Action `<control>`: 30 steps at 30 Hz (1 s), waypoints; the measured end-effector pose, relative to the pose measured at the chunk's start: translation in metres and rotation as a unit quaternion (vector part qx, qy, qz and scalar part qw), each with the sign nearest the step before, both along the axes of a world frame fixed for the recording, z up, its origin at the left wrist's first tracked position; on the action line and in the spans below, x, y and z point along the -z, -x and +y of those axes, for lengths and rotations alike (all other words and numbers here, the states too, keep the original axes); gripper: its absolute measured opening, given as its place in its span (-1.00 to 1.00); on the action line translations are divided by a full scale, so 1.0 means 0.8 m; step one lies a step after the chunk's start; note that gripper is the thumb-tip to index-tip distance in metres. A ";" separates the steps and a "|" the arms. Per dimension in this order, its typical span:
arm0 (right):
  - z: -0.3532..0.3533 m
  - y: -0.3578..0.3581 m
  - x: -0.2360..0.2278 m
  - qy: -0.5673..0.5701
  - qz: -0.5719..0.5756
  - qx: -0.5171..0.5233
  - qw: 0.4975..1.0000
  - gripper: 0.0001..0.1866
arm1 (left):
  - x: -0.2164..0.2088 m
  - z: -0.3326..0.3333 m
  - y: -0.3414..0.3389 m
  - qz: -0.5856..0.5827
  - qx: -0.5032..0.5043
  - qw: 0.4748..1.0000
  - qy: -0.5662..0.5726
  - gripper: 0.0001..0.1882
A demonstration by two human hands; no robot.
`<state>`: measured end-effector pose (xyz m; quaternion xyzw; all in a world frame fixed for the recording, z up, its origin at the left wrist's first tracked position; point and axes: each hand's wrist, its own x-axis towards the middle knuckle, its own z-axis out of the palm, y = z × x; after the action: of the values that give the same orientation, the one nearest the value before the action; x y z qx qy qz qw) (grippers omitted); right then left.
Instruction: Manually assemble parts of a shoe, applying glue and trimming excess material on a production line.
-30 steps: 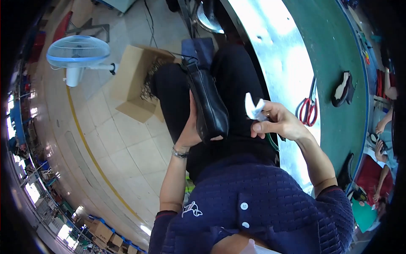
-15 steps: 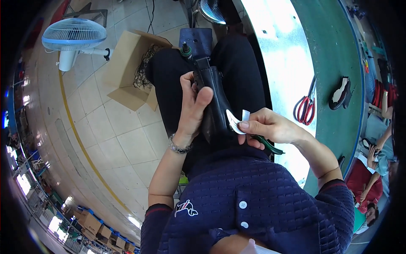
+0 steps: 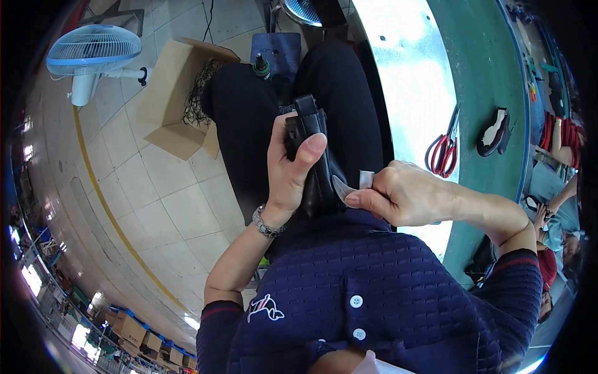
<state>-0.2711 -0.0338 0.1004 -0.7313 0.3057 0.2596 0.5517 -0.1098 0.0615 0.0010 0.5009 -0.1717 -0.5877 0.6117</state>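
Note:
A black leather shoe upper (image 3: 316, 181) lies lengthwise over my lap, its narrow end pointing away from me. Around its left side wraps my left hand (image 3: 293, 165), thumb pressed on top. My right hand (image 3: 408, 193) is closed in a fist on a pair of lasting pliers. The curved silver jaw (image 3: 341, 187) of the pliers touches or nearly touches the leather's right edge, and a square metal head (image 3: 366, 179) sticks up beside my thumb. My fingers hide the handles.
Right of my legs runs a metal-topped bench edge with red-handled scissors (image 3: 442, 153) and, on green surface, a black shoe piece (image 3: 494, 134). A cardboard box (image 3: 168, 103) with black cords and a white fan (image 3: 93, 53) stand left. A green-and-black tool (image 3: 261, 67) is by my left knee.
My right hand has turned knuckles up, so the green handles seen before are now covered. The leather piece has tilted slightly in my left hand. The whole view has shifted a little.

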 end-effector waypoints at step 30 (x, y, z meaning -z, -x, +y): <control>0.008 0.010 0.034 -0.213 -0.032 0.179 0.960 -0.28 | 0.000 -0.016 -0.009 -0.011 0.018 1.000 0.016 -0.60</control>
<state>-0.2788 -0.0278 0.0730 -0.5383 0.3517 0.1919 0.7414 -0.1026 0.0487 0.0010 0.4941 -0.1970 -0.5901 0.6074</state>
